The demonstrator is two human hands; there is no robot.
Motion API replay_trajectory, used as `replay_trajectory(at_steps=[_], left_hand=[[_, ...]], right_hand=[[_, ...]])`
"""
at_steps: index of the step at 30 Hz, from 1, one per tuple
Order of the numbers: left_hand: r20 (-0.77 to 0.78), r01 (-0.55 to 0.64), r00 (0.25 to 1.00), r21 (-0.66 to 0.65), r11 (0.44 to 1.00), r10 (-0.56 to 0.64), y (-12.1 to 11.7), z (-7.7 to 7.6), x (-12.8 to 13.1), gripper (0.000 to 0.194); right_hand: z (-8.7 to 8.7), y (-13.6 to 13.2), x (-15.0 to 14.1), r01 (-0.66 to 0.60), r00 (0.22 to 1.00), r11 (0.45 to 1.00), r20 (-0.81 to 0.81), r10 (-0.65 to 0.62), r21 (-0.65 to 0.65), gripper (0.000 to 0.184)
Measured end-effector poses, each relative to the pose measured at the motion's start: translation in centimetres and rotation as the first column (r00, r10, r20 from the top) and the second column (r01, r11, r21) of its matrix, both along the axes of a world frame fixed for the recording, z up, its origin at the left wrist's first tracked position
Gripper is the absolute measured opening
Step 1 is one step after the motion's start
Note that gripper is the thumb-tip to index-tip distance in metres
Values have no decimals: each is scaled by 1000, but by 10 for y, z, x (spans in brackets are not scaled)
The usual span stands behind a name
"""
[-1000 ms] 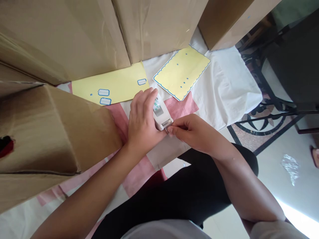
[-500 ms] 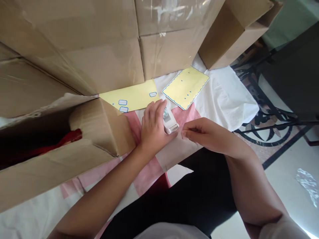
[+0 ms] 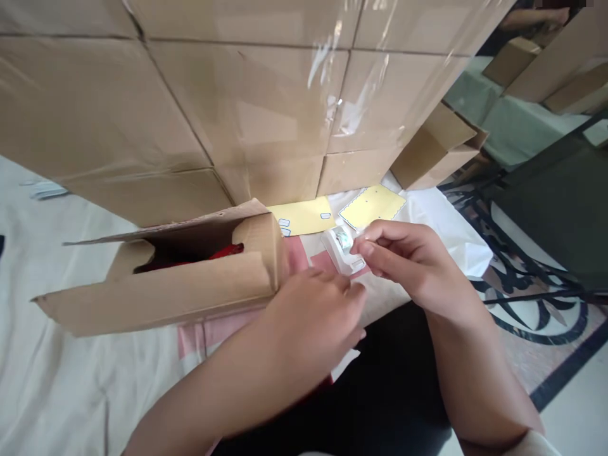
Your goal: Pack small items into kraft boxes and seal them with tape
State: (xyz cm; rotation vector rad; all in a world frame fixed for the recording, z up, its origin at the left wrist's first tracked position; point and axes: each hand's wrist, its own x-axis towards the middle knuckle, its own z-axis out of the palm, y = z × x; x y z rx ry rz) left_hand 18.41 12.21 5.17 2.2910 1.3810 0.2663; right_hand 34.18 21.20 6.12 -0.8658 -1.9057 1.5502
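Observation:
A white tape dispenser (image 3: pixel 338 250) with a greenish roll stands on the pink-and-white cloth. Just right of it, my right hand (image 3: pixel 401 256) is closed in a pinch, thumb against fingers; whatever is between them is too small to make out. My left hand (image 3: pixel 318 316) is nearer my body, below the dispenser and apart from it. Its fingers curl downward, and the fingertips are hidden behind the back of the hand. To its left lies an open cardboard box (image 3: pixel 190 285) with something red (image 3: pixel 228 252) inside.
Taped cardboard boxes (image 3: pixel 285 114) form a wall behind. Two yellow cards, one plain-edged (image 3: pixel 306 212) and one scalloped (image 3: pixel 375 204), lie at its foot. Another open box (image 3: pixel 437 152) stands at the right. A person's arm (image 3: pixel 532 19) shows at top right.
My left hand has let go of the tape dispenser and drawn back towards my body. My right hand has risen beside the dispenser. The view has shifted, showing more of the boxes.

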Motion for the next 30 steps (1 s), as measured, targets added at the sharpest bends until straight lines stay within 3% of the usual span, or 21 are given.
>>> replay_trajectory(at_steps=[1, 3, 5, 7, 9, 11, 13, 15, 20, 22, 24, 28, 30], left_hand=[[1, -2, 1000, 36, 999, 2, -11, 15, -10, 12], [35, -102, 995, 226, 969, 97, -31, 35, -35, 20], [13, -276, 955, 400, 874, 295, -46, 41, -70, 29], [-91, -413, 866, 424, 806, 492, -57, 33, -109, 50], [-183, -442, 835, 339, 830, 520, -64, 16, -141, 65], [-230, -457, 827, 256, 852, 512, -67, -3, -158, 67], [-275, -501, 784, 249, 829, 557, -70, -17, -153, 69], [-314, -543, 726, 283, 790, 612, -73, -24, -132, 67], [-401, -577, 635, 323, 750, 660, -75, -14, -71, 57], [-416, -567, 661, 267, 779, 624, -71, -8, -63, 56], [-392, -546, 723, 181, 818, 569, -66, -5, -64, 55], [-286, -450, 846, 68, 891, 449, -52, -6, -77, 56], [-208, -383, 899, 55, 922, 386, -42, -8, -85, 54]], right_hand=[[-1, -1, -1, 1, 1000, 1000, -3, -1, 4, 21], [-5, -2, -4, -16, 1000, 1000, 10, 16, 6, 19], [-12, -2, -9, -52, 998, 999, 25, 52, 7, 16], [-19, -2, -14, -73, 997, 997, -7, 73, 30, 11], [-25, -4, -18, -79, 994, 996, -77, 83, 50, 7], [-28, -8, -22, -89, 988, 996, -121, 92, 29, 7], [-28, -13, -24, -105, 987, 994, -122, 103, -14, 8], [-26, -17, -26, -118, 985, 993, -129, 113, -30, 9], [-23, -23, -26, -124, 990, 990, -81, 118, -71, 17], [-22, -22, -25, -112, 993, 989, -30, 110, -93, 20], [-20, -20, -24, -84, 996, 996, 16, 84, -37, 25], [-15, -16, -22, -72, 990, 953, 136, 33, 296, 36], [-12, -16, -22, -111, 971, 921, 236, 22, 372, 37]])
